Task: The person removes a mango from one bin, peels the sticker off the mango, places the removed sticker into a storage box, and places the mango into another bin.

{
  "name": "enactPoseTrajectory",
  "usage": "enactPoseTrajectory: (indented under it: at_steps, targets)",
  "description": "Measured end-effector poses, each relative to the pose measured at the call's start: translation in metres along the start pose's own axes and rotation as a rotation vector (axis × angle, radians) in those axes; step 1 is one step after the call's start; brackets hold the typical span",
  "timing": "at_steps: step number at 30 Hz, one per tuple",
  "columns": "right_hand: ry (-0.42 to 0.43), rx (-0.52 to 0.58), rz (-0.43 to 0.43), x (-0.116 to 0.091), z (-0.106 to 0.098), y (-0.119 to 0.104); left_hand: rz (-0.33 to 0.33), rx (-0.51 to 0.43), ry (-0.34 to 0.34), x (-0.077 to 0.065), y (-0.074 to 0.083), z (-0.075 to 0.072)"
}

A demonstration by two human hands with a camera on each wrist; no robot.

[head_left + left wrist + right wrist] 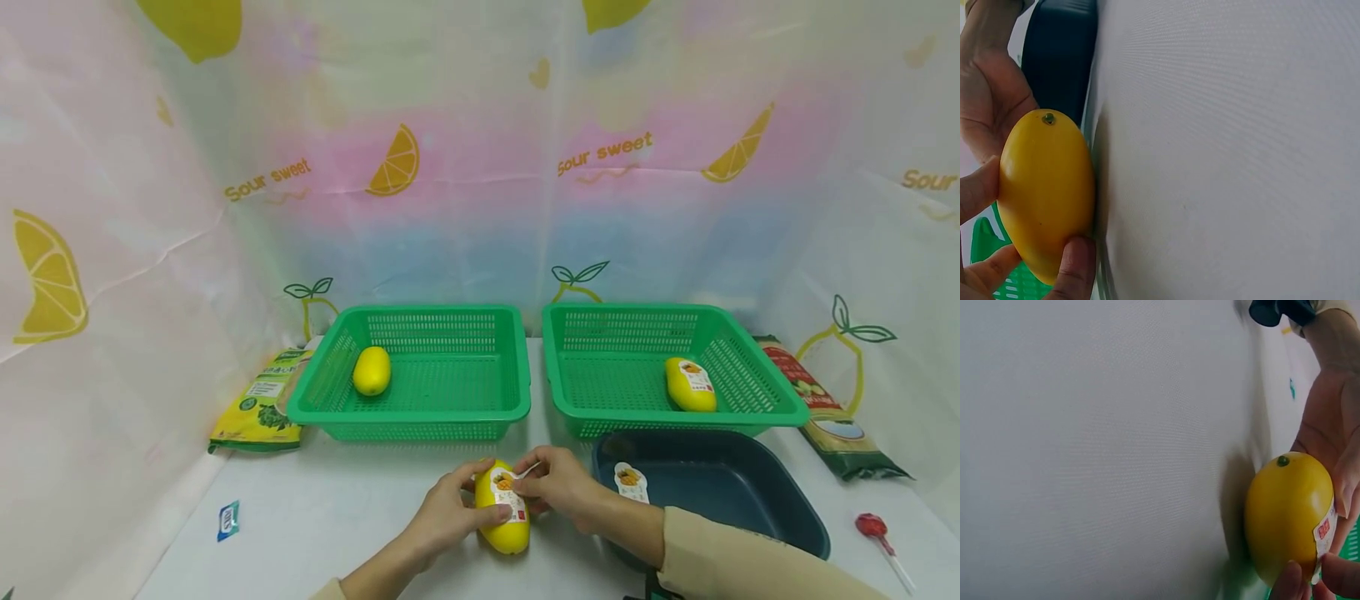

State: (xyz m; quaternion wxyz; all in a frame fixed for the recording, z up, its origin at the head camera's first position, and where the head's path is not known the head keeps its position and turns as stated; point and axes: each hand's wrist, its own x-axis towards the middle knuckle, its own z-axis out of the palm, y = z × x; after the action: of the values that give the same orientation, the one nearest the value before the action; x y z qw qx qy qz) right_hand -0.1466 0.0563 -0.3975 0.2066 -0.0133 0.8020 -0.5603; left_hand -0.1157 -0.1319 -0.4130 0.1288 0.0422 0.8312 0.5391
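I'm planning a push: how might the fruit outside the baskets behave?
The fruit would probably roll: its body is oval and rounded. Its smooth, glossy skin may slip. It seems firm: no dent shows at the left grip.

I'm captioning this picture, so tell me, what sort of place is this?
Probably a staged indoor set: a pastel, fruit-printed sheet hangs as a backdrop behind a plain white tabletop, where two rectangular green plastic baskets stand side by side.
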Motion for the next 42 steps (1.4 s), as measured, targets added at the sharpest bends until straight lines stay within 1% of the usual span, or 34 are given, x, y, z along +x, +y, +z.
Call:
enactPoseTrajectory:
  at_steps: [6, 19, 23, 30, 34, 39, 42]
  targets:
    - [0.012, 0.007, -0.006, 0.002, 0.001, -0.001, -0.019, -0.004, -0.006, 0.001, 0.002, -0.001]
    - [0.011, 0.023, 0.018, 0.004, 0.001, -0.004, -0.004, -0.012, -0.004, 0.002, 0.002, 0.000]
    - [0.023, 0.019, -0.001, 0.003, 0.002, -0.004, 0.000, -0.013, -0.005, 0.002, 0.001, 0.001]
    - [0.036, 0.061, -0.077, 0.001, 0.003, -0.004, -0.005, -0.001, 0.001, 0.001, 0.002, 0.001]
    - [0.040, 0.091, -0.074, -0.001, 0.004, -0.004, -0.007, 0.002, 0.010, -0.001, 0.002, 0.001]
    - [0.034, 0.126, -0.078, -0.003, 0.004, -0.005, -0.011, -0.019, 0.010, -0.002, 0.003, 0.002]
    - [0.015, 0.144, -0.078, -0.007, 0.003, -0.008, -0.018, -0.028, 0.007, -0.002, 0.003, 0.002]
